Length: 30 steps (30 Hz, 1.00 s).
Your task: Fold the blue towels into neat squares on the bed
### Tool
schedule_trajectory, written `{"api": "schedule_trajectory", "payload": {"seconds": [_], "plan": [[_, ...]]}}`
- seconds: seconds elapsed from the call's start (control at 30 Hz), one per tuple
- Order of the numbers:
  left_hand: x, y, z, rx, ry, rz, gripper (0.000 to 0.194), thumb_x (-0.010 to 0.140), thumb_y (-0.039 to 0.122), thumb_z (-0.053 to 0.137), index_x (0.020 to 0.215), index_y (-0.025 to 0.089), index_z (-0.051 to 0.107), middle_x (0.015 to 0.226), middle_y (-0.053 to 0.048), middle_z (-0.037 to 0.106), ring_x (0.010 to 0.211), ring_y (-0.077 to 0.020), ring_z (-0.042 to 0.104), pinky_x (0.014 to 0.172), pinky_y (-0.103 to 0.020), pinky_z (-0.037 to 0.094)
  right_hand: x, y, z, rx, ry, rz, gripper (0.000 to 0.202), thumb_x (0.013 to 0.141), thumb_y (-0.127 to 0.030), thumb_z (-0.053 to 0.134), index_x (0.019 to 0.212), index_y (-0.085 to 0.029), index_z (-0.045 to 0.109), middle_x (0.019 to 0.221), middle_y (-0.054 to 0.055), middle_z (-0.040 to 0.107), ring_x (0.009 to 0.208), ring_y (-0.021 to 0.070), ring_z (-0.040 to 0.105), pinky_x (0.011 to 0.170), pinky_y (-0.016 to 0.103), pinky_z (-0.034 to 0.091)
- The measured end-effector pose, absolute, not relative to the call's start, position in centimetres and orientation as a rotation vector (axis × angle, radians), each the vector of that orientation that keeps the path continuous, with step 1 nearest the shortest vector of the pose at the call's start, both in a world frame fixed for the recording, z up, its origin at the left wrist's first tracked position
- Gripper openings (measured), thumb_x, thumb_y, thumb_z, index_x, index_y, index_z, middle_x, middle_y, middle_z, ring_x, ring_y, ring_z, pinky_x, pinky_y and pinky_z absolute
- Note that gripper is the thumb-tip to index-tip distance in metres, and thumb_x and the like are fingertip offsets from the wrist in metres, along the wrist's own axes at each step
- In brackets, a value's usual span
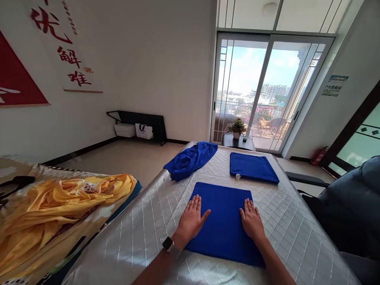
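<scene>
Blue cloth [222, 221] — partly under left hand [191, 217]

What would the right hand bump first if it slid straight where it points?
Sliding off the near blue cloth, the right hand would probably meet the folded blue cloth by its white tag; depth is unclear.

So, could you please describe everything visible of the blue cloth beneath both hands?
The blue cloth is plain, straight-edged and looks like soft fabric. It lies flat and nearly smooth, roughly rectangular, on the silvery quilted surface. The left hand rests across its left edge, the right hand across its right edge, both palm down.
</scene>
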<state>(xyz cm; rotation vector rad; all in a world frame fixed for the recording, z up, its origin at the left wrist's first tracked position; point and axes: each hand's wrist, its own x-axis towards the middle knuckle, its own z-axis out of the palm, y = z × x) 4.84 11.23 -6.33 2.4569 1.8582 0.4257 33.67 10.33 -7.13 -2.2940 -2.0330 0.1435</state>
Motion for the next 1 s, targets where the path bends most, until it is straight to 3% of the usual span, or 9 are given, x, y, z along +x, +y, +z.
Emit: {"api": "schedule_trajectory", "payload": {"seconds": [0.2, 0.33, 0.43, 0.7, 1.0], "plan": [[17.4, 12.1, -5.9, 2.719, 1.245, 0.5, 0.071, 0.105, 0.055, 0.018, 0.158, 0.008, 0.03, 0.164, -0.016, 0.03, 0.153, -0.0238, 0.023, 0.125, -0.043, 0.025, 34.2, 9.8, -7.5, -2.246, -2.145, 0.073, 0.061, 0.103, -0.034, 0.021, 0.159, -0.01, 0.026, 0.167, 0.01, 0.015, 0.155, 0.0224, 0.01, 0.125, 0.042, 0.01], [20.4, 13.1, -7.1, 2.684, 1.234, 0.502, 0.072, 0.105, 0.055, 0.016, 0.157, 0.007, 0.032, 0.163, -0.016, 0.031, 0.153, -0.0242, 0.024, 0.125, -0.043, 0.023, 34.3, 9.9, -7.4, -2.244, -2.147, 0.077, 0.06, 0.103, -0.033, 0.021, 0.159, -0.012, 0.026, 0.168, 0.008, 0.015, 0.155, 0.0215, 0.009, 0.125, 0.041, 0.01], [17.4, 14.7, -7.4, 2.635, 1.368, 0.466, 0.076, 0.104, 0.059, 0.014, 0.156, 0.007, 0.033, 0.163, -0.015, 0.032, 0.153, -0.0248, 0.025, 0.126, -0.045, 0.023, 34.2, 10.1, -7.6, -2.26, -2.082, 0.089, 0.064, 0.104, -0.038, 0.016, 0.159, -0.006, 0.019, 0.167, 0.01, 0.015, 0.155, 0.0208, 0.011, 0.125, 0.041, 0.01], [4.2, 19.4, -7.2, 2.397, 1.883, 0.432, 0.087, 0.1, 0.069, 0.015, 0.156, 0.004, 0.031, 0.163, -0.018, 0.029, 0.152, -0.0284, 0.025, 0.125, -0.047, 0.022, 34.1, 10.1, -8.0, -2.283, -2.05, 0.107, 0.065, 0.104, -0.041, 0.014, 0.16, -0.009, 0.017, 0.168, 0.007, 0.014, 0.155, 0.0193, 0.01, 0.125, 0.04, 0.009], [3.3, 20.1, -8.7, 2.373, 1.891, 0.499, 0.092, 0.098, 0.072, 0.017, 0.156, 0.002, 0.03, 0.163, -0.019, 0.028, 0.152, -0.0291, 0.026, 0.125, -0.046, 0.023, 34.7, 12.3, -6.5, -2.31, -2.063, -0.026, 0.065, 0.103, -0.038, 0.019, 0.159, -0.006, 0.023, 0.167, 0.013, 0.018, 0.155, 0.0241, 0.011, 0.125, 0.045, 0.005]]}}
